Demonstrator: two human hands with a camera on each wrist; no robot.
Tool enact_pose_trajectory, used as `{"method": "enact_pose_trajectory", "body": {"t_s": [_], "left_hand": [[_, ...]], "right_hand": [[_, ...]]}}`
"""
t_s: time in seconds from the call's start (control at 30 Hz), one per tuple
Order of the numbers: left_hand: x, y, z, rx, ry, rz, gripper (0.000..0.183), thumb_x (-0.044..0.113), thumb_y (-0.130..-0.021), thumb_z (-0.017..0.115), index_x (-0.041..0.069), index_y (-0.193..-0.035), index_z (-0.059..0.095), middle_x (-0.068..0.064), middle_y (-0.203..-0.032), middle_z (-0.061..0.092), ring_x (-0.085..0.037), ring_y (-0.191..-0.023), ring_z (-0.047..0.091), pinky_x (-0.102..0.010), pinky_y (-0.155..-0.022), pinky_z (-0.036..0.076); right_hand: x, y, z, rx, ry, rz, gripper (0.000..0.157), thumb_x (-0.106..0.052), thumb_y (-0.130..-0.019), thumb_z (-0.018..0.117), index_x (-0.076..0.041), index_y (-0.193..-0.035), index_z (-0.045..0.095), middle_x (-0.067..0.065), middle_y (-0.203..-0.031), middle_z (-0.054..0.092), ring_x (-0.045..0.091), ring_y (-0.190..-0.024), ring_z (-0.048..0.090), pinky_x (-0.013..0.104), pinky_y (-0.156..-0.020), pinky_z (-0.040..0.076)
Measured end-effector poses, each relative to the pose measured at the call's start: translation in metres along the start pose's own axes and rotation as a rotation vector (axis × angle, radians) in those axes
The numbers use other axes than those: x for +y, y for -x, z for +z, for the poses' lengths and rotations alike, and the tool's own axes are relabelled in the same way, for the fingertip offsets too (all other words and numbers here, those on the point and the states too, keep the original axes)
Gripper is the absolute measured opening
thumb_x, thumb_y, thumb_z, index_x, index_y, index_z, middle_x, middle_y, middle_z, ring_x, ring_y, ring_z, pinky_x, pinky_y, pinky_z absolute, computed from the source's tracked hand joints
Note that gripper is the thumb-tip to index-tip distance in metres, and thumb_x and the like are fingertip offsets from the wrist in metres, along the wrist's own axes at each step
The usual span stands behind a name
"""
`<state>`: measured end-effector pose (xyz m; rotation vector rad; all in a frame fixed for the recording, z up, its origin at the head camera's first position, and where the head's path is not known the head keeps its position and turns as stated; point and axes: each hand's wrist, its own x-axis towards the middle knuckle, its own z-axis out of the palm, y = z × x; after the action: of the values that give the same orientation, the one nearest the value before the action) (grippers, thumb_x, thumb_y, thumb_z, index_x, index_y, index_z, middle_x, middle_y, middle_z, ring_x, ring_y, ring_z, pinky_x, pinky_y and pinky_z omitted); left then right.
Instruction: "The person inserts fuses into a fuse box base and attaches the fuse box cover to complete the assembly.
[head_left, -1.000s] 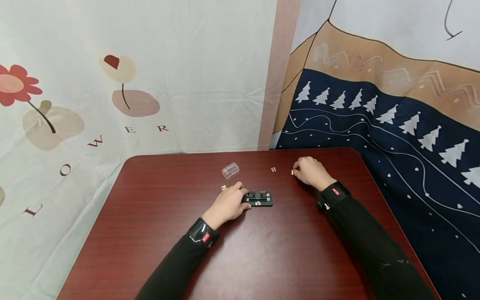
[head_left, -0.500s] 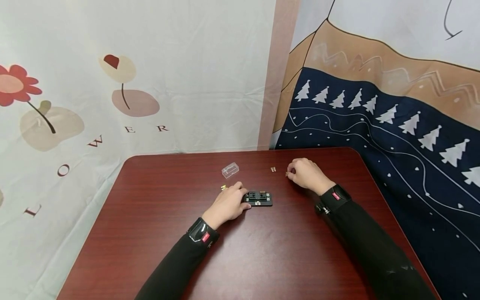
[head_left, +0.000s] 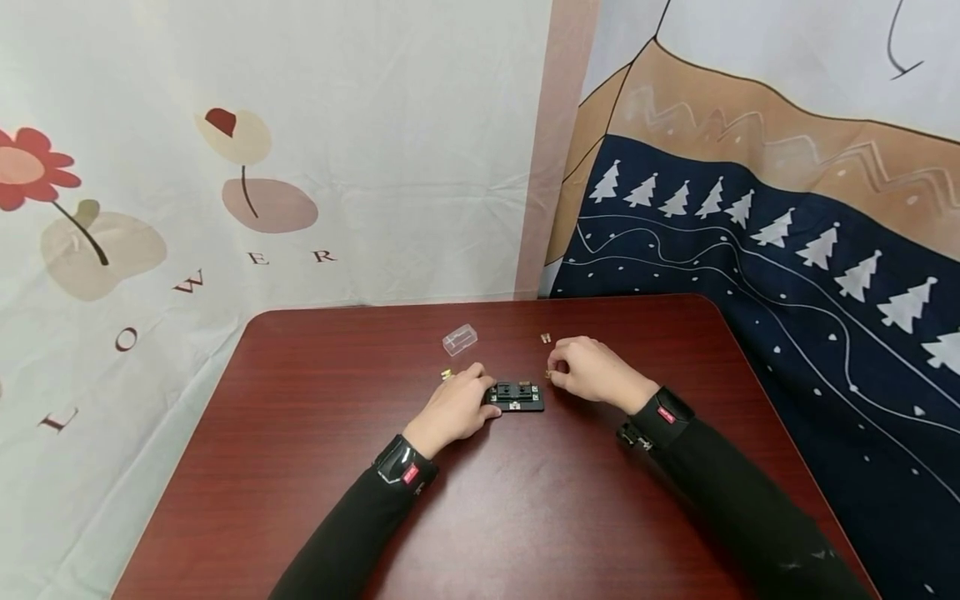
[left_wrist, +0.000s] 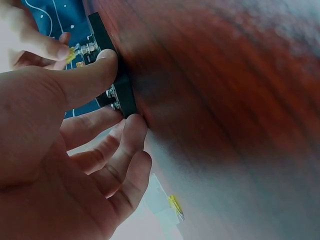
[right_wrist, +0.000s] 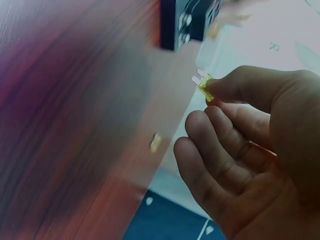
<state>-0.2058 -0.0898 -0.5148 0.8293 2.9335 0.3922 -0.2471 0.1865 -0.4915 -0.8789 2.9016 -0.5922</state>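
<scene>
Near the middle of the table, my left hand (head_left: 453, 408) grips the left end of a black fuse block (head_left: 517, 400). In the left wrist view, its thumb and fingers span the block (left_wrist: 126, 92), and metal terminal screws show on it. Just right of the block, my right hand (head_left: 596, 371) pinches a yellow blade fuse (right_wrist: 205, 89) between thumb and index finger. The fuse's two metal prongs stick out toward the block, apart from it in the right wrist view. The other fingers of that hand are loosely bent.
A clear plastic cover (head_left: 460, 339) lies behind the left hand. One yellow fuse (head_left: 447, 374) rests beside the left fingertips, and another small fuse (head_left: 546, 338) lies behind the block. The reddish-brown table (head_left: 300, 500) meets patterned cloth at its back edge.
My right hand has moved left and toward the person, bringing the pinched fuse from the table's right side to beside the block. The left hand and block have stayed put.
</scene>
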Motion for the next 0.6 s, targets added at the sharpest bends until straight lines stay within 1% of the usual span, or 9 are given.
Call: {"method": "enact_pose_trajectory", "body": {"t_s": [0.13,0.23,0.37,0.6], "left_hand": [[0.0,0.0,0.002,0.0,-0.002,-0.004,0.049,0.04,-0.093,0.078,0.008,-0.13,0.073,-0.007,-0.117,0.063,-0.028,-0.095,0.067,-0.047,-0.084,0.057],[0.001,0.0,0.003,0.005,-0.005,-0.002,0.048,0.041,-0.093,0.078,0.008,-0.128,0.074,-0.006,-0.115,0.062,-0.027,-0.091,0.066,-0.046,-0.081,0.057],[0.001,-0.001,0.003,0.013,-0.004,-0.002,0.047,0.041,-0.092,0.079,0.009,-0.126,0.074,-0.005,-0.111,0.061,-0.025,-0.087,0.064,-0.045,-0.078,0.056],[0.003,0.001,0.003,0.009,0.007,-0.011,0.047,0.041,-0.092,0.079,0.01,-0.126,0.074,-0.005,-0.111,0.061,-0.025,-0.087,0.063,-0.044,-0.077,0.056]], "right_hand": [[-0.014,0.001,0.001,-0.018,0.004,-0.034,0.006,-0.02,-0.093,0.076,-0.018,-0.095,0.081,-0.006,-0.092,0.067,0.013,-0.078,0.06,0.035,-0.072,0.055],[-0.021,0.002,0.0,-0.02,0.015,-0.062,0.006,-0.02,-0.093,0.076,-0.018,-0.096,0.081,-0.007,-0.09,0.066,0.012,-0.078,0.06,0.036,-0.073,0.055],[-0.027,0.001,0.001,-0.033,0.024,-0.072,0.008,-0.021,-0.094,0.075,-0.018,-0.097,0.081,-0.008,-0.088,0.065,0.011,-0.076,0.06,0.034,-0.073,0.055],[-0.031,0.0,0.006,-0.049,0.034,-0.092,0.01,-0.02,-0.094,0.075,-0.016,-0.099,0.082,-0.009,-0.087,0.063,0.011,-0.074,0.058,0.034,-0.068,0.053]]}}
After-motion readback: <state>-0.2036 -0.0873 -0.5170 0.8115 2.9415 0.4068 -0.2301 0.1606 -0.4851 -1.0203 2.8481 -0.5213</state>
